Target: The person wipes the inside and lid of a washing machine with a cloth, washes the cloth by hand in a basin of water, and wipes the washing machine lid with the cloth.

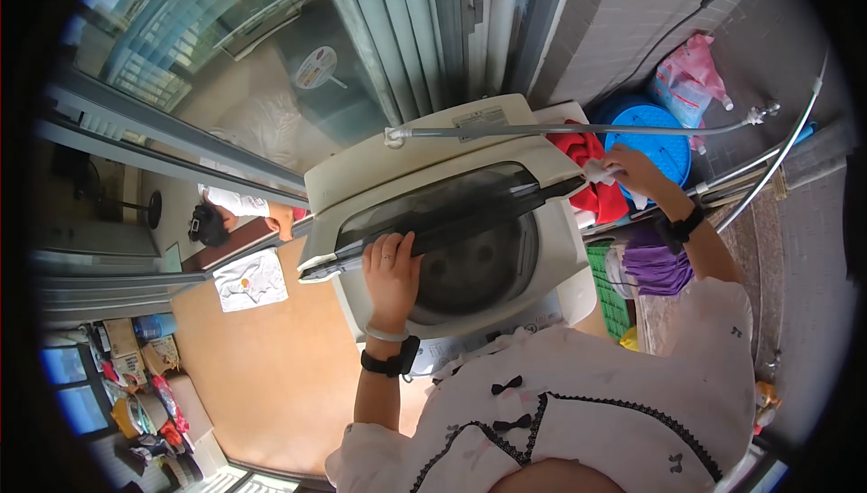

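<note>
A top-loading washing machine [424, 145] stands in front of me, its lid [442, 209] tilted up over the dark round drum [479, 267]. My left hand [390, 281] is closed over the front edge of the lid, fingers on top. At the lid's right end, my right hand [632, 171] pinches a crumpled white cloth [600, 171] against or close to the lid's corner. Red fabric [578, 147] lies just behind that cloth. The control panel [515, 323] is partly hidden by my shirt.
A blue lidded bucket [646, 136] with a pink bag [691, 82] on it stands at the right. A grey hose [560, 130] crosses behind the lid. Purple cloth [655, 261] and a green crate [601, 276] sit lower right. A white mat [250, 280] lies leftward, near another person [244, 207].
</note>
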Motion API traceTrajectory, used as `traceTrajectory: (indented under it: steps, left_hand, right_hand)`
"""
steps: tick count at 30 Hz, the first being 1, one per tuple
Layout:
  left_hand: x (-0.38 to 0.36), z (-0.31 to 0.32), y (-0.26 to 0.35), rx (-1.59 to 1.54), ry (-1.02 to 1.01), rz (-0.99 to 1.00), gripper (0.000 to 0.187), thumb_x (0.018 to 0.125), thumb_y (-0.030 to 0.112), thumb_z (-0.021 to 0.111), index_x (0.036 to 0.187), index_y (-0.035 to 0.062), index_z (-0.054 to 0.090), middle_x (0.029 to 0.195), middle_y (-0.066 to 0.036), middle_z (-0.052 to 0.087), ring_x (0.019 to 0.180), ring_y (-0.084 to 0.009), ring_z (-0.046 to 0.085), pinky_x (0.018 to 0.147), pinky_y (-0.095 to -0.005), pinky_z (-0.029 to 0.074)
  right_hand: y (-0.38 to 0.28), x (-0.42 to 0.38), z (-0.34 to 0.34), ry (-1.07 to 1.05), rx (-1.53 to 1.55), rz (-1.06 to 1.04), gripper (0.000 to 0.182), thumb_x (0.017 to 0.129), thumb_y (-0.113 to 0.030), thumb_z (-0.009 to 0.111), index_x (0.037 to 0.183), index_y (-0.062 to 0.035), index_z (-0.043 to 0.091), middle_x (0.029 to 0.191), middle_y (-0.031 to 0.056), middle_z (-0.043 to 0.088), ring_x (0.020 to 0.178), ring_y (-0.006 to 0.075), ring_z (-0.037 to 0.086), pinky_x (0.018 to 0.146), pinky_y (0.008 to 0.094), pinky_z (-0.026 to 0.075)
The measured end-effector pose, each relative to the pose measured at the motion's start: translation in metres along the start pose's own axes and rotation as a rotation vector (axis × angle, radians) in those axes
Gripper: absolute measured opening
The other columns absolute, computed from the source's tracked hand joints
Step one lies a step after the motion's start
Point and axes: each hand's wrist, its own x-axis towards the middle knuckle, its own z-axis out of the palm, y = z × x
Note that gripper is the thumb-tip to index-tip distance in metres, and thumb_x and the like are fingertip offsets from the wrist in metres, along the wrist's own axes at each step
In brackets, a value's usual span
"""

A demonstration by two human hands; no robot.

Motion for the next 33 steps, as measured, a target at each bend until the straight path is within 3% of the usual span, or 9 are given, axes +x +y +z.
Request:
traceTrajectory:
  steps: [2,4,6,11,13,18,24,28,33]
  left_hand:
    - [-0.004,0.002,-0.003,-0.031,-0.033,0.028,0.043,0.063,0.015,0.074,0.103,0.0080,0.060,0.100,-0.004,0.051,0.095,-0.0243,0.050,0.083,-0.0401,0.039]
    - [-0.008,0.006,-0.002,-0.038,0.020,0.061,0.042,0.064,0.014,0.073,0.104,0.0079,0.060,0.100,-0.004,0.051,0.094,-0.0244,0.051,0.082,-0.0401,0.040]
    - [-0.007,0.003,-0.001,-0.035,0.005,0.058,0.043,0.064,0.014,0.073,0.104,0.0078,0.061,0.100,-0.004,0.051,0.094,-0.0242,0.051,0.082,-0.0400,0.040]
    - [0.001,0.001,-0.001,0.008,0.009,0.055,0.042,0.066,0.016,0.072,0.106,0.0065,0.061,0.102,-0.005,0.050,0.095,-0.0227,0.051,0.083,-0.0409,0.040]
    - [0.007,-0.001,-0.003,0.015,0.051,0.049,0.044,0.065,0.017,0.073,0.107,0.0075,0.061,0.104,-0.004,0.051,0.096,-0.0223,0.051,0.084,-0.0405,0.041]
    - [0.019,-0.003,-0.007,0.052,0.085,0.047,0.042,0.067,0.016,0.073,0.107,0.0085,0.062,0.106,-0.003,0.053,0.099,-0.0228,0.051,0.086,-0.0403,0.041]
    - [0.024,-0.004,-0.008,0.024,0.124,0.046,0.039,0.069,0.015,0.072,0.106,0.0090,0.062,0.106,-0.004,0.056,0.101,-0.0238,0.052,0.087,-0.0397,0.042]
    - [0.027,-0.006,-0.008,0.026,0.134,0.069,0.038,0.072,0.011,0.070,0.108,0.0066,0.061,0.108,-0.005,0.054,0.102,-0.0254,0.051,0.085,-0.0402,0.041]
    - [0.027,-0.009,-0.008,0.037,0.094,0.032,0.037,0.077,0.017,0.065,0.112,0.0087,0.059,0.118,-0.006,0.052,0.109,-0.0260,0.048,0.093,-0.0411,0.038]
  right_hand:
    - [0.001,-0.004,0.003,0.238,0.228,0.071,0.025,0.066,-0.001,0.064,0.090,-0.0044,0.058,0.085,0.0105,0.056,0.080,0.0253,0.058,0.069,0.0329,0.046]
    - [-0.002,-0.006,0.010,0.186,0.341,0.159,0.028,0.071,-0.001,0.063,0.098,-0.0032,0.057,0.091,0.0103,0.059,0.083,0.0204,0.057,0.074,0.0304,0.046]
    - [-0.014,-0.010,0.020,0.094,0.651,0.505,0.033,0.073,-0.001,0.062,0.106,-0.0045,0.057,0.100,0.0079,0.059,0.090,0.0152,0.056,0.079,0.0291,0.045]
    - [-0.065,-0.005,0.052,-0.152,0.978,0.442,0.050,0.076,-0.009,0.067,0.123,-0.0062,0.048,0.112,0.0071,0.056,0.103,0.0141,0.052,0.089,0.0279,0.042]
    - [-0.068,0.005,0.078,0.038,1.074,0.401,0.057,0.076,-0.013,0.070,0.126,-0.0057,0.044,0.115,0.0062,0.055,0.104,0.0147,0.051,0.090,0.0280,0.041]
    - [-0.070,0.025,0.095,0.028,0.899,0.440,0.069,0.073,-0.018,0.074,0.130,-0.0055,0.037,0.114,0.0061,0.056,0.104,0.0160,0.052,0.089,0.0294,0.042]
    - [-0.071,0.040,0.100,0.275,1.342,0.560,0.071,0.074,-0.016,0.074,0.132,-0.0086,0.033,0.115,0.0060,0.054,0.100,0.0172,0.053,0.085,0.0317,0.044]
    - [-0.065,0.038,0.102,0.324,1.148,0.449,0.065,0.076,-0.021,0.072,0.129,-0.0077,0.037,0.111,0.0059,0.056,0.100,0.0168,0.054,0.086,0.0306,0.043]
    - [-0.050,-0.001,0.100,0.179,0.615,0.499,0.036,0.081,-0.033,0.066,0.099,-0.0017,0.060,0.071,0.0008,0.055,0.066,0.0085,0.050,0.060,0.0258,0.042]
